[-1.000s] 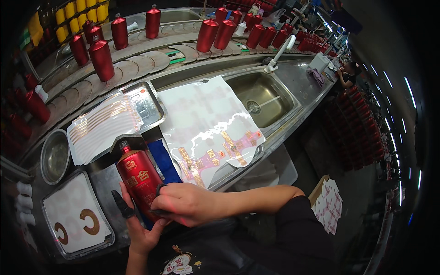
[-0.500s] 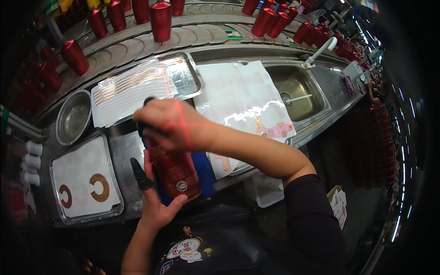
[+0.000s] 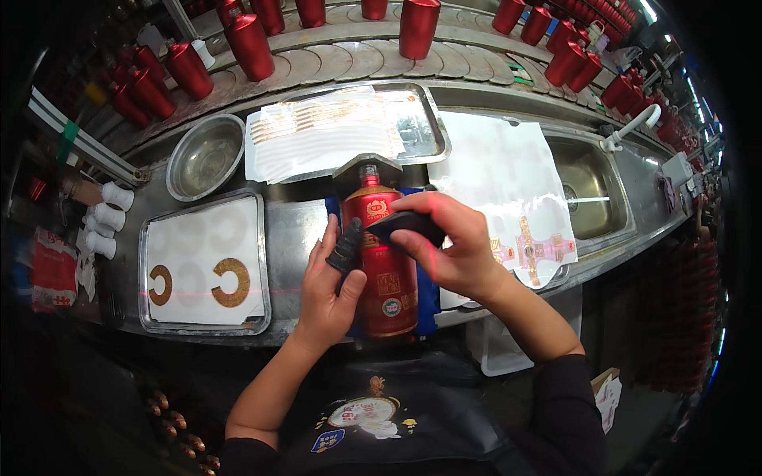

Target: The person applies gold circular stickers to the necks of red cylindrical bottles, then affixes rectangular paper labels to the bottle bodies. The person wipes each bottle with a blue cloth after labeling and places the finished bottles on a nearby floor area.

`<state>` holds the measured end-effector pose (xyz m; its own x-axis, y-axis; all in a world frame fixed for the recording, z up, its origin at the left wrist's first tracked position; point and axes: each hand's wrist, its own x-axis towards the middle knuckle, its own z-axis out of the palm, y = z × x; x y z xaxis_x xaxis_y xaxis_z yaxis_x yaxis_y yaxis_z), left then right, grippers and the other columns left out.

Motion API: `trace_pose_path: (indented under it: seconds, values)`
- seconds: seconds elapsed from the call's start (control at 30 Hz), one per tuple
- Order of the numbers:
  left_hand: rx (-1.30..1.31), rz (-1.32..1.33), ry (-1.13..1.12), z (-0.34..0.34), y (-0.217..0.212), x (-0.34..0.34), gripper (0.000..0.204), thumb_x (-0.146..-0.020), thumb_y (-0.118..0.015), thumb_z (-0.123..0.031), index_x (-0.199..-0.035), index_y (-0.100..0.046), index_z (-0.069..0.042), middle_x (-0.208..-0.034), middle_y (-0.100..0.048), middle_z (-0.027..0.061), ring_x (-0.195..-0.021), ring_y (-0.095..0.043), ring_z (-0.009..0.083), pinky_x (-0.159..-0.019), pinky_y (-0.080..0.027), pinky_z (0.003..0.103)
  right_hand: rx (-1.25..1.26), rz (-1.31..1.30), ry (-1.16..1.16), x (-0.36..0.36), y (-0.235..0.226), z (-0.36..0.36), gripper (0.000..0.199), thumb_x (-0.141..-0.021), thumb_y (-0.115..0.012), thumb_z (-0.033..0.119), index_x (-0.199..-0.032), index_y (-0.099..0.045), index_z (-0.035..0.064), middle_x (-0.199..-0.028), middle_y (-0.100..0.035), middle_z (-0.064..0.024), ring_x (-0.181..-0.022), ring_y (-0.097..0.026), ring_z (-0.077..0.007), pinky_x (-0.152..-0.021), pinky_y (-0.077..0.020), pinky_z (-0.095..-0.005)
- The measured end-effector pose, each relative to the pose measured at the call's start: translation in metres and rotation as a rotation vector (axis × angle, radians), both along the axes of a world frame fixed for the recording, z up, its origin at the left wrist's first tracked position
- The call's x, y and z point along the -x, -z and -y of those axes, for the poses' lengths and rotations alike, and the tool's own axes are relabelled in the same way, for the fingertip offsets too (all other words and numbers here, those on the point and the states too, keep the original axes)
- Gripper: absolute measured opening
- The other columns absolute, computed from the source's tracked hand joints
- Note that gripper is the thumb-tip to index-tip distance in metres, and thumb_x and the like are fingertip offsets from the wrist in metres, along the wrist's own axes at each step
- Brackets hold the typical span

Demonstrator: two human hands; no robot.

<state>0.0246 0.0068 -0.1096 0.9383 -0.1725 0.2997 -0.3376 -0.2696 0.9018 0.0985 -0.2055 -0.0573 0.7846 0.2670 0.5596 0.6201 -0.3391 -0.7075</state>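
A red bottle [image 3: 385,274] with gold decorations and a bare threaded neck lies on a blue support [image 3: 426,297], its neck pointing away from me. Against its left side rests my left hand [image 3: 327,293], fingers stretched out, with a black finger cover on the index finger. That fingertip and the thumb are at the bottle's edge. My right hand [image 3: 460,250] pinches a flat black scraper [image 3: 409,226], whose edge meets the upper front of the bottle. Part of the gold label there is hidden behind the scraper.
Left of the bottle is a tray [image 3: 266,289] with two gold C-shaped decals [image 3: 232,285]. A round metal bowl [image 3: 205,159] and stacked label sheets [image 3: 317,131] lie beyond. Right are a pink-gold decal sheet [image 3: 492,159] and a sink [image 3: 591,182]. Red bottles [image 3: 418,30] stand on a conveyor behind.
The view has swung left, shifting the bench rightward in the picture. My right hand has moved off the bottle's neck end, uncovering it; the left hand has moved up along the bottle's side.
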Motion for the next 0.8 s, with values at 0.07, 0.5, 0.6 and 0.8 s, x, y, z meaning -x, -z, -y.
trace_pose_path:
  seconds: [0.07, 0.5, 0.6, 0.8]
  values:
    - [0.083, -0.105, 0.016, -0.001, 0.000, 0.000, 0.056, -0.106, -0.053, -0.037, -0.147, -0.051, 0.000, -0.158, -0.036, 0.0307, -0.147, -0.039, 0.0399, -0.119, -0.028, 0.046, 0.078, -0.017, 0.121, 0.002, -0.001, -0.001, 0.030, -0.085, -0.076, 0.004, -0.113, -0.067, 0.0024, -0.094, -0.070, -0.0152, -0.084, -0.071, -0.0200, -0.075, -0.0552, -0.0294]
    - [0.102, -0.189, -0.014, -0.015, 0.010, 0.043, 0.067, -0.107, -0.050, -0.039, -0.154, -0.035, 0.007, -0.128, -0.059, 0.0142, -0.110, -0.056, 0.0167, -0.093, -0.044, 0.030, 0.145, 0.661, -0.197, 0.055, -0.013, -0.012, 0.016, -0.072, -0.073, 0.012, -0.084, -0.063, 0.0124, -0.080, -0.054, -0.0021, -0.079, -0.060, -0.0185, -0.062, -0.0504, -0.0323]
    - [0.125, -0.144, 0.039, -0.009, 0.006, 0.050, 0.070, -0.107, -0.050, -0.040, -0.154, -0.033, 0.009, -0.153, -0.045, 0.0211, -0.139, -0.043, 0.0248, -0.114, -0.032, 0.037, 0.146, 0.432, -0.445, 0.082, 0.002, 0.001, 0.019, -0.069, -0.077, 0.011, -0.086, -0.068, 0.0111, -0.074, -0.052, -0.0004, -0.073, -0.058, -0.0176, -0.062, -0.0498, -0.0314]
    - [-0.036, -0.022, 0.191, -0.013, 0.007, 0.053, 0.082, -0.103, -0.053, -0.046, -0.157, -0.025, 0.008, -0.159, -0.038, 0.0241, -0.148, -0.035, 0.0309, -0.122, -0.023, 0.042, 0.178, 0.424, -0.316, 0.092, 0.017, 0.020, 0.022, -0.072, -0.077, 0.006, -0.092, -0.070, 0.0096, -0.078, -0.056, -0.0033, -0.072, -0.060, -0.0238, -0.067, -0.0526, -0.0333]
